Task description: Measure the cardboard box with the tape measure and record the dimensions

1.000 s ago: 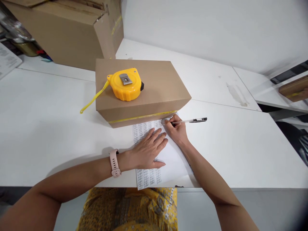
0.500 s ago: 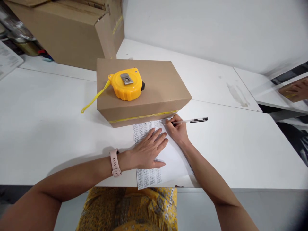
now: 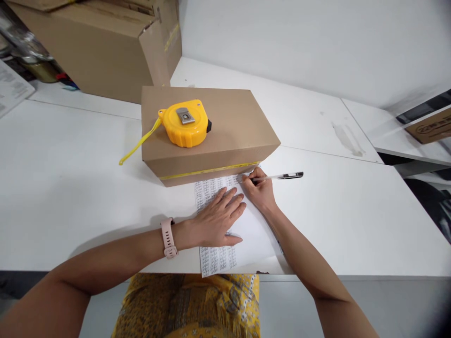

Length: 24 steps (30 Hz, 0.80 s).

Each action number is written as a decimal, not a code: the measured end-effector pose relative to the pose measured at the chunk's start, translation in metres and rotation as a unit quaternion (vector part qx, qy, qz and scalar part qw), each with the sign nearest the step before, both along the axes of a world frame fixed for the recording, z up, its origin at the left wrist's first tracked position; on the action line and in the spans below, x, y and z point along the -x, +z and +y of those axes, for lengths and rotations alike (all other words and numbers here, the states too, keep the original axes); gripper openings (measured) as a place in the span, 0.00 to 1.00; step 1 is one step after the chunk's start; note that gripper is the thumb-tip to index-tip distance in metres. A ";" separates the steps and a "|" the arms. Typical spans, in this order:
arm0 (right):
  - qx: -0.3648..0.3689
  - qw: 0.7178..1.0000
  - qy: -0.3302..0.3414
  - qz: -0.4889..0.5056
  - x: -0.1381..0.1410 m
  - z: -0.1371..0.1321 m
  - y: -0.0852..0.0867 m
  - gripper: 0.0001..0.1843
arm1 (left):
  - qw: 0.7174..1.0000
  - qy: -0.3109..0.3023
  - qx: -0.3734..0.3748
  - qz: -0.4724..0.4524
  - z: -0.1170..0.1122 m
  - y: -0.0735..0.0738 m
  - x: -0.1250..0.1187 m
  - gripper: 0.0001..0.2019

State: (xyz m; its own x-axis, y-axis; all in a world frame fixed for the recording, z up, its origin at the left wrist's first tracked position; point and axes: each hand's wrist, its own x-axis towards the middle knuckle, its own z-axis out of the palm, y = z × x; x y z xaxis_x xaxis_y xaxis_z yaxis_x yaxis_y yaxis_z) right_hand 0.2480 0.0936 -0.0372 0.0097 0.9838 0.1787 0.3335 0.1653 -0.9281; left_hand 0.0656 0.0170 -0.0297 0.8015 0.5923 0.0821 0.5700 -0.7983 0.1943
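Note:
My left hand (image 3: 220,218) lies flat, fingers spread, on a sheet of paper (image 3: 255,234) with columns of small handwriting. A black-capped clear pen (image 3: 282,176) is gripped in my right hand (image 3: 260,190), which rests at the sheet's upper right; its tip is hidden by my fingers. Just beyond the paper sits a closed cardboard box (image 3: 232,115) with yellow tape along its near side, touching or overlapping the sheet's top edge. On top of the box, toward its left, rests a yellow tape measure (image 3: 186,123), its wrist strap hanging past the box edge.
A large cardboard carton (image 3: 105,51) stands at the back left of the white table (image 3: 70,188). Printed paper (image 3: 12,89) lies at the far left. On the right, another cardboard box (image 3: 430,127) sits by the table's far end.
Another person's hand that was on the box at the far right is gone, and printing shows on that box. My hands, the pen and the paper look almost unmoved.

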 end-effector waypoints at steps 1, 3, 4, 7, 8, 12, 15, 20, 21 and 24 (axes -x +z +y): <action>0.002 1.000 0.001 0.000 0.000 0.000 0.000 0.14 | 1.000 0.000 0.000 -0.001 0.000 0.000 0.000 0.43; 0.005 1.000 0.004 0.001 -0.001 0.000 0.000 0.14 | 1.000 -0.002 -0.001 -0.002 0.000 0.000 0.000 0.43; 0.005 1.000 0.004 0.002 -0.001 0.000 0.000 0.15 | 1.000 -0.003 0.000 -0.001 0.000 0.000 0.000 0.43; 0.003 1.000 0.001 0.005 -0.001 0.000 -0.002 0.14 | 1.000 -0.002 0.002 -0.002 0.000 0.000 0.000 0.43; 0.003 1.000 0.001 0.004 0.000 0.000 -0.002 0.14 | 1.000 -0.002 0.003 -0.003 0.000 0.000 0.000 0.42; -0.015 1.000 -0.021 -0.001 0.001 -0.001 0.000 0.16 | 1.000 -0.002 0.004 -0.002 0.000 0.000 0.000 0.42; -0.069 0.995 -0.068 -0.013 -0.009 -0.004 0.007 0.16 | 1.000 -0.003 0.006 0.000 0.001 0.001 0.000 0.42; -0.172 0.958 -0.121 -0.194 -0.051 -0.005 0.016 0.08 | 1.000 -0.001 0.012 -0.002 0.001 0.002 0.002 0.41; -0.179 0.945 -0.113 -0.248 -0.060 -0.004 0.016 0.09 | 1.000 0.000 0.011 -0.002 0.001 0.001 0.003 0.41; -0.163 0.906 -0.056 -0.386 -0.081 0.003 0.010 0.17 | 1.000 0.001 0.007 -0.006 0.001 -0.003 0.002 0.41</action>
